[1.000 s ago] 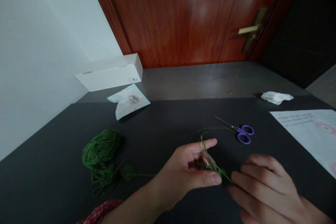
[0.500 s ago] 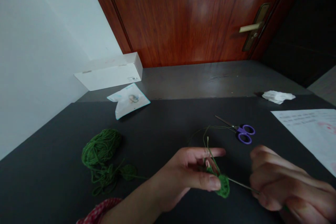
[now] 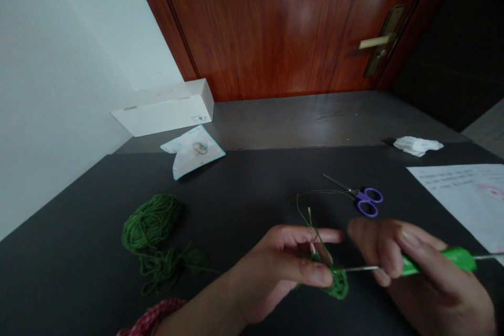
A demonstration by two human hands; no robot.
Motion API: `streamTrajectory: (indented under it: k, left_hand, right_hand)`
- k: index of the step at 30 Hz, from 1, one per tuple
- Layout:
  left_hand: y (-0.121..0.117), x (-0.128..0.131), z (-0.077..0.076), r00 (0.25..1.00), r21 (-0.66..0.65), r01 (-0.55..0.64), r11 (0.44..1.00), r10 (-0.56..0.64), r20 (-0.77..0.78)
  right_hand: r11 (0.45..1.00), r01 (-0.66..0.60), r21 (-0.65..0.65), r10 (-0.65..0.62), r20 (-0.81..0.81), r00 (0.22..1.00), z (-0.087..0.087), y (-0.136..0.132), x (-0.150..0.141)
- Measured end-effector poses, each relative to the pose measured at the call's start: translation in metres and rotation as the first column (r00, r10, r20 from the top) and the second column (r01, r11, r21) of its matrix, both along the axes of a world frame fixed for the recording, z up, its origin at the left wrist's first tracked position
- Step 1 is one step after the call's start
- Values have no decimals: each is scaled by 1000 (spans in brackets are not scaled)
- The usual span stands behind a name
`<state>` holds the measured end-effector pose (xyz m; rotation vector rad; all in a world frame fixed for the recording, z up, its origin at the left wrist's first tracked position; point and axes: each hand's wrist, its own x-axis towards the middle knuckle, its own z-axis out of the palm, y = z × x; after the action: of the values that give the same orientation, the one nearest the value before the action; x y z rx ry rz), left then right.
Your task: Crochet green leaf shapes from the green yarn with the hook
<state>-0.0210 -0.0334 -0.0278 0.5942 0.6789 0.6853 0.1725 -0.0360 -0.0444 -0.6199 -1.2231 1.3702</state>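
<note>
Between thumb and fingers my left hand (image 3: 285, 265) pinches a small green crochet piece (image 3: 338, 284), its index finger stretched out to the right. A thin strand and a yarn end rise from the piece above that finger. My right hand (image 3: 429, 278) is wrapped round the green handle of a crochet hook (image 3: 459, 259). The hook's metal shaft reaches left to the top edge of the crochet piece; its tip is hidden there. Left of my left forearm lies a loose skein of green yarn (image 3: 153, 223), with a strand running toward that arm.
Purple-handled scissors (image 3: 366, 197) lie beyond my hands, a thin thread by the blades. A printed sheet (image 3: 464, 189) and a crumpled white wad (image 3: 417, 145) are at the right. A clear packet (image 3: 199, 149) and white box (image 3: 169, 110) stand at the back left.
My right hand has turned over and moved slightly left, bringing the hook's green handle into view. The crochet piece has shifted a little right and down in my left hand.
</note>
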Motion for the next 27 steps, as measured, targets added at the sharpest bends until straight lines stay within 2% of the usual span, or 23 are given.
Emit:
streamTrajectory:
  k: [3,7,11,13,15,16,17,19,20,21,22,23,26,27]
  left_hand:
    - [-2,1,0,994,65,-71,995,76,-79]
    - [-3,2,-1,951,175,-177,969,214,-222]
    - [-4,4,-3,900,341,-195,919,306,-311]
    - [-5,6,-5,892,383,-185,905,318,-321]
    - [-7,9,-7,889,401,-181,898,324,-324]
    - [-9,10,-8,886,404,-187,896,331,-325]
    - [-10,11,-9,884,403,-193,895,337,-324]
    - [-11,13,-10,890,383,-211,899,339,-306]
    - [-11,13,-10,901,358,-219,908,329,-283]
    - [-11,12,-10,917,321,-223,920,309,-251]
    - [-10,11,-9,936,276,-218,936,281,-213]
    - [-10,10,-8,952,230,-208,951,251,-174]
    - [-8,5,-2,983,128,-152,980,163,-86]
    - [-7,3,0,987,110,-138,984,146,-71]
  right_hand:
    - [987,17,-157,-26,-55,998,-1,0,-11]
    - [979,104,-176,-109,-17,994,-4,-2,-17]
    - [984,172,-48,-167,88,982,-7,-6,-17]
    - [981,184,63,-193,181,965,-7,-8,-15]
    - [958,177,226,-246,331,911,-8,-9,-15]
    - [926,151,345,-295,416,860,-8,-10,-15]
    - [867,116,484,-376,485,789,-8,-11,-16]
    - [676,22,737,-589,522,617,-10,-11,-19]
    - [574,-24,819,-679,492,544,-11,-10,-20]
    - [493,-70,867,-740,460,492,-12,-9,-20]
    - [441,-111,890,-772,440,459,-12,-8,-19]
    - [406,-163,899,-778,434,455,-12,-6,-16]
    - [314,-302,900,-718,433,545,-9,-4,0]
    - [315,-346,884,-686,464,561,-7,-4,7]
